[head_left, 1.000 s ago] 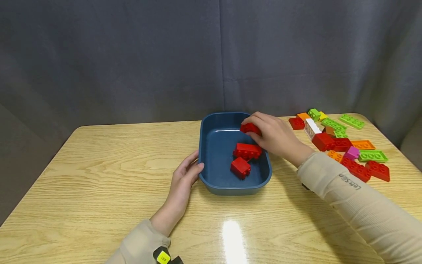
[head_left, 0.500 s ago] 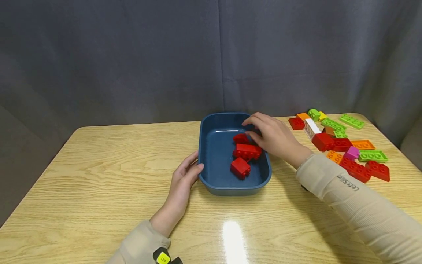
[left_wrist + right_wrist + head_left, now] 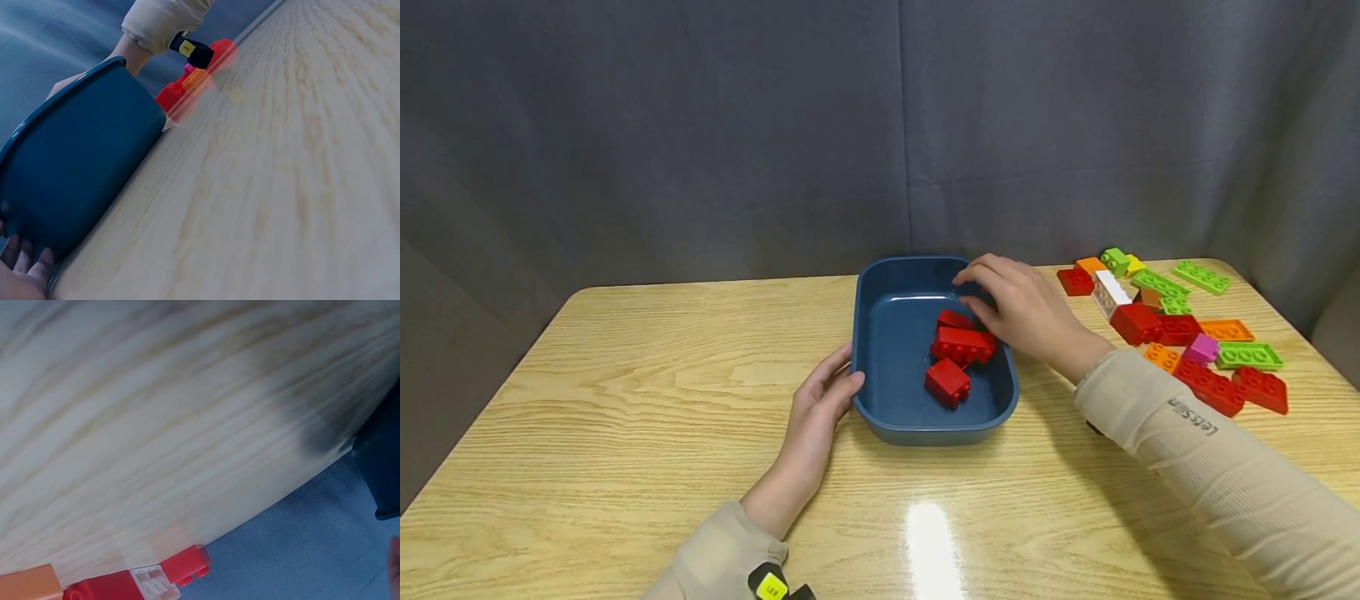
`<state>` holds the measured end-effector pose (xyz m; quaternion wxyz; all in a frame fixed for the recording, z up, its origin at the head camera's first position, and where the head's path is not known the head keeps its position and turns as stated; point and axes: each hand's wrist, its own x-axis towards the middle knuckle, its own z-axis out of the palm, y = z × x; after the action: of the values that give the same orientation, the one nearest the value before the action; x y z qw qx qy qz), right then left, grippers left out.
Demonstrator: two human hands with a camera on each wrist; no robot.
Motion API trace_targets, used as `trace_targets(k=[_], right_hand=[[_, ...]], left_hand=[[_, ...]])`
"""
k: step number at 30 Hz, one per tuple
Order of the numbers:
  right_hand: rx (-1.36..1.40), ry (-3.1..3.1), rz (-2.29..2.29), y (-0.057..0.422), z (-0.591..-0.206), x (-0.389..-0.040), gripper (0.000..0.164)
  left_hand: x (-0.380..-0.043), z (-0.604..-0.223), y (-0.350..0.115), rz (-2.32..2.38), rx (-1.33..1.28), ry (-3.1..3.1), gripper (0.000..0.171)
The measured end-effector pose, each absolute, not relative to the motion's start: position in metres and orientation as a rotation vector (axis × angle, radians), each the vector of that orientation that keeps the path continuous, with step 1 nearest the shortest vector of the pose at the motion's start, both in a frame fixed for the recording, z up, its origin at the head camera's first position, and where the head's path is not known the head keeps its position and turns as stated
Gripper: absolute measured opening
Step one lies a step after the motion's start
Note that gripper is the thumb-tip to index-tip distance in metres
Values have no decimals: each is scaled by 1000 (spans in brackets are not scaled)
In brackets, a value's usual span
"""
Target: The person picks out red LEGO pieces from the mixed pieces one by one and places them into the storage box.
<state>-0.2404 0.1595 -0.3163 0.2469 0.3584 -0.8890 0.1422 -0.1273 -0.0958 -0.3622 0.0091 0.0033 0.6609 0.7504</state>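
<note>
Left hand holds the blue bin's left rim; right hand hangs over its far right corner with fingers parted.
Through the head view I see the blue bin [image 3: 936,435] on the wooden table [image 3: 625,375], the left hand [image 3: 812,408] gripping its left side, thumb on the rim; in the left wrist view I find that hand's fingers against the outer wall. The right hand [image 3: 1026,312] has thumb and fingertips apart with a gap between them; I cannot tell whether it touches the rim. Inside, to the right, I make out a long red brick [image 3: 964,343] between a partly hidden red piece [image 3: 953,319] on the far side and a short red brick [image 3: 947,383] on the near side. Farther right lie loose bricks, among them a white brick [image 3: 1110,292] and a purple brick [image 3: 1202,348].
</note>
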Motion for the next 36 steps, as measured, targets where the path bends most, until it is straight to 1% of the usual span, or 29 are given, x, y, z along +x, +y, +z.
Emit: trace_targets(k=[5, 12, 20, 28, 36], right_hand=[[845, -2526, 313, 160, -314, -238, 29], [653, -2665, 357, 170, -315, -241, 31], [597, -2680, 306, 187, -315, -250, 26], [509, -2778, 247, 208, -320, -258, 28], [508, -2842, 217, 229, -323, -265, 31]], left_hand=[[-127, -362, -96, 2339, 13, 2078, 47], [-127, -362, -95, 2341, 19, 2085, 48], [-127, -362, -95, 2337, 28, 2089, 48], [-127, -362, -95, 2336, 15, 2085, 48], [-126, -360, -95, 2341, 7, 2077, 48]])
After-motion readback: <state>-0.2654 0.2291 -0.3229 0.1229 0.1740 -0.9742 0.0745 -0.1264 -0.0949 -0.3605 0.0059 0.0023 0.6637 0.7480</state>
